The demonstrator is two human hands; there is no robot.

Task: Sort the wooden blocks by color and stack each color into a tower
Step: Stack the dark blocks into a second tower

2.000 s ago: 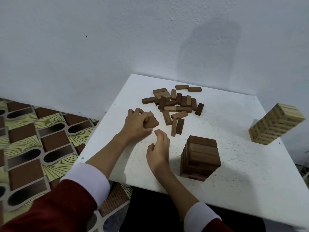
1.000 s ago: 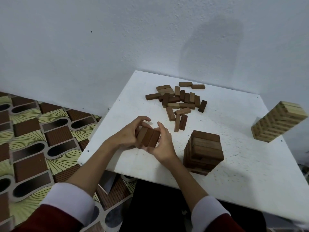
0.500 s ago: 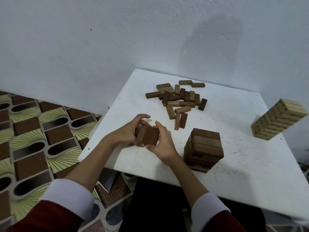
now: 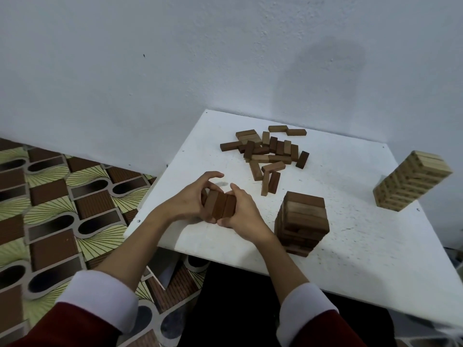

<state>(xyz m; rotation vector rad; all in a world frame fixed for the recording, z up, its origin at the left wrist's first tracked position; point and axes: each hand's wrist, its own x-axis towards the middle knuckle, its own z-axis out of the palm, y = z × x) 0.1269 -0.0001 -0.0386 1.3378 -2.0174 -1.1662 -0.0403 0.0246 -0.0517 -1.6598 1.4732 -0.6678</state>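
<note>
Held dark blocks point(image 4: 220, 205): three faces show; ends covered by left hand point(image 4: 186, 200) and right hand point(image 4: 244, 212), further blocks behind uncountable. Dark tower point(image 4: 302, 220), just right of those blocks: far sides and lower-layer count unclear. Loose pile point(image 4: 269, 152), beyond the blocks: overlapping pieces, lower ones partly covered. Pale tower point(image 4: 411, 180), far right: layer count too fine to read. Table point(image 4: 350, 246): near-right corner cut off by frame edge.

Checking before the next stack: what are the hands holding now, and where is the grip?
Both hands hold a row of three dark brown blocks side by side: left hand grips the left end, right hand the right end, squeezing them together.
</note>
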